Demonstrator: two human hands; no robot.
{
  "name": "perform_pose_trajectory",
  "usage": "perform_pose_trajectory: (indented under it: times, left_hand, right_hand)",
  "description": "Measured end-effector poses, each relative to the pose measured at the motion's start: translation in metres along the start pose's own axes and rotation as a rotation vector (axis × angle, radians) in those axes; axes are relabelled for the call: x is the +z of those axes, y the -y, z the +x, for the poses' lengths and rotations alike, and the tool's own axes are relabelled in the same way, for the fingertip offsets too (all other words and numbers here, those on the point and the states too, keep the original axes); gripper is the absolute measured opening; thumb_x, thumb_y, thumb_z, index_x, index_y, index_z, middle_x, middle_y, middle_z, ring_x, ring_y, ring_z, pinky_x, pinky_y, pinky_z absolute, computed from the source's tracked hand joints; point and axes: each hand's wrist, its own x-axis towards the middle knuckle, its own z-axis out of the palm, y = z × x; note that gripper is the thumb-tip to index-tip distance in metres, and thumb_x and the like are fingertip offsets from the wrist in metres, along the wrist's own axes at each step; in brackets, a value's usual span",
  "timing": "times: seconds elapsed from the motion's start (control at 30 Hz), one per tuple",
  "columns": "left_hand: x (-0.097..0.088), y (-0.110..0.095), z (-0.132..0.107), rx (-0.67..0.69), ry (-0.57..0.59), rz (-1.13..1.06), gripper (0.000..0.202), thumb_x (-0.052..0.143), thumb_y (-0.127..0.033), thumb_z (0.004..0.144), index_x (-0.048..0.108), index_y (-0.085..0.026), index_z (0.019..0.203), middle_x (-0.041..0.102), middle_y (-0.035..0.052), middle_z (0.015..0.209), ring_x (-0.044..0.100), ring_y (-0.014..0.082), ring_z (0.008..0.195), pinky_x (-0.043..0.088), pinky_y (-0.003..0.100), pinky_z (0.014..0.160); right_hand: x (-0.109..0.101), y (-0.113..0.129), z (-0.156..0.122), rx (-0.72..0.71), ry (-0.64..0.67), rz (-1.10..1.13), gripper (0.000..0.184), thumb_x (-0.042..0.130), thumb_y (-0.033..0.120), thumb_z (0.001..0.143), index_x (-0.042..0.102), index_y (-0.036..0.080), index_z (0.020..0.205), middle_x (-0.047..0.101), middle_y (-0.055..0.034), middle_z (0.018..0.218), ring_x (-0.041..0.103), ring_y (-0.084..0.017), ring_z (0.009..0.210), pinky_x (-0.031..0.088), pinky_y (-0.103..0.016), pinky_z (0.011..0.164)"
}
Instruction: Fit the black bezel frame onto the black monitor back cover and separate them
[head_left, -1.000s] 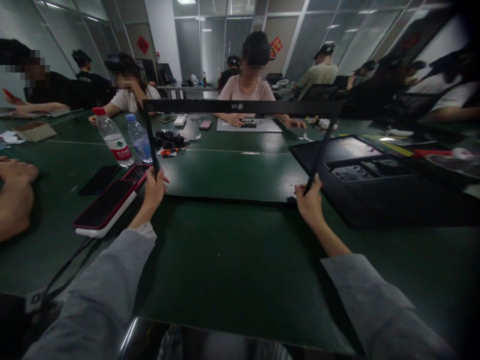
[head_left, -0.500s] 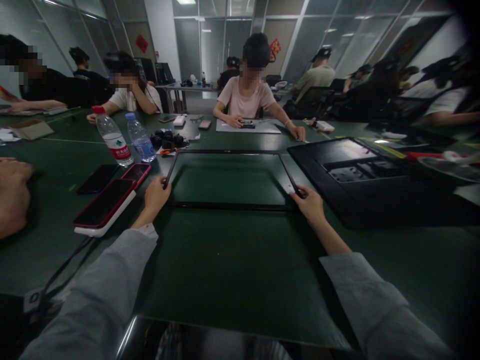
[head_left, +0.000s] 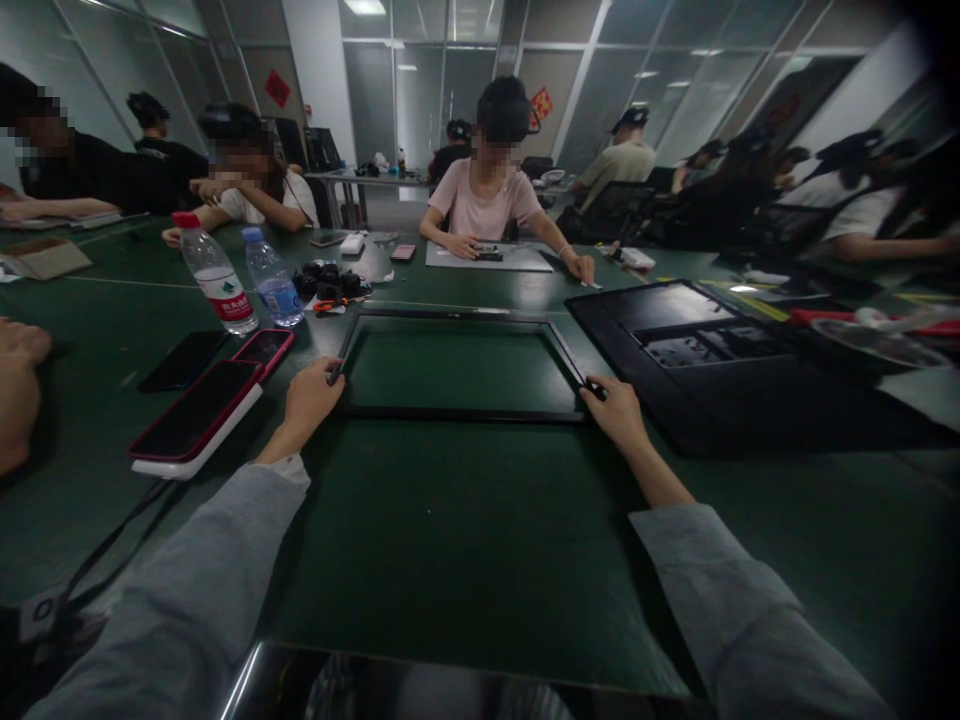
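A thin black rectangular frame, like a laptop screen bezel (head_left: 465, 414), is in front of me over the green table (head_left: 465, 560). My left hand (head_left: 311, 398) grips its left side, fingers closed round the edge. On the opposite side my right hand (head_left: 616, 408) pinches the right edge of the same bezel. Through its open middle the table top shows. Whether the far edge touches the table I cannot tell. To the right of my right hand lies a black mat (head_left: 787, 410) with dark laptop-like parts (head_left: 697, 345) on it.
Left of my left hand lie a red-edged phone (head_left: 196, 412) on a white box and a dark phone (head_left: 182, 361). Two bottles stand behind them, one red-capped (head_left: 223, 290), one blue-capped (head_left: 274, 285). Another person's hand (head_left: 19, 390) rests at far left. A person in pink (head_left: 484, 195) sits opposite.
The bezel's far edge sits slightly lower in the picture, with both hands still holding its sides. The whole view has shifted a little. The person opposite has barely moved.
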Motion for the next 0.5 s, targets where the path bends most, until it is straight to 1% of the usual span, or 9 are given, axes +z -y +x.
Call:
perform_pose_trajectory:
  times: [0.13,0.2,0.3,0.4,0.5]
  left_hand:
    - [-0.003,0.003,0.000,-0.007,-0.031,0.006,0.036,0.062,-0.029,0.093,0.075,-0.023,0.126,0.080,0.0128,0.123,0.075,0.0323,0.109,0.056,0.044,0.098]
    - [-0.003,0.005,0.001,-0.051,-0.049,-0.005,0.036,0.062,-0.030,0.092,0.076,-0.024,0.125,0.081,0.0121,0.119,0.076,0.0317,0.107,0.056,0.043,0.097]
    - [-0.003,0.008,0.003,-0.107,-0.068,-0.024,0.037,0.063,-0.031,0.092,0.076,-0.022,0.125,0.081,0.0120,0.116,0.076,0.0320,0.107,0.056,0.043,0.098]
    - [-0.001,0.011,0.004,-0.095,-0.086,-0.006,0.040,0.063,-0.029,0.090,0.076,-0.020,0.127,0.079,0.0139,0.121,0.074,0.0336,0.111,0.055,0.046,0.101]
    - [0.001,0.013,0.007,-0.056,-0.104,0.011,0.041,0.062,-0.023,0.089,0.075,-0.017,0.127,0.075,0.0168,0.127,0.072,0.0344,0.114,0.054,0.048,0.103]
  right_hand:
    - [0.003,0.001,-0.002,0.035,0.053,0.031,0.037,0.060,0.033,0.086,0.080,0.017,0.112,0.078,-0.0150,0.115,0.068,-0.031,0.113,0.051,-0.051,0.108]
    - [0.003,0.003,-0.002,0.028,0.085,0.024,0.038,0.056,0.035,0.091,0.080,0.016,0.113,0.077,-0.0166,0.122,0.067,-0.032,0.119,0.048,-0.054,0.111]
    - [0.003,0.009,-0.004,0.039,0.133,0.009,0.042,0.050,0.038,0.095,0.079,0.017,0.118,0.074,-0.0170,0.130,0.063,-0.035,0.126,0.046,-0.059,0.112]
    - [0.002,0.016,-0.005,0.073,0.154,0.008,0.052,0.051,0.043,0.095,0.070,0.016,0.135,0.072,-0.0186,0.132,0.059,-0.037,0.128,0.045,-0.061,0.111]
    - [-0.003,0.022,-0.006,0.111,0.105,0.009,0.066,0.052,0.042,0.094,0.056,0.010,0.152,0.071,-0.0222,0.130,0.057,-0.039,0.128,0.045,-0.059,0.109]
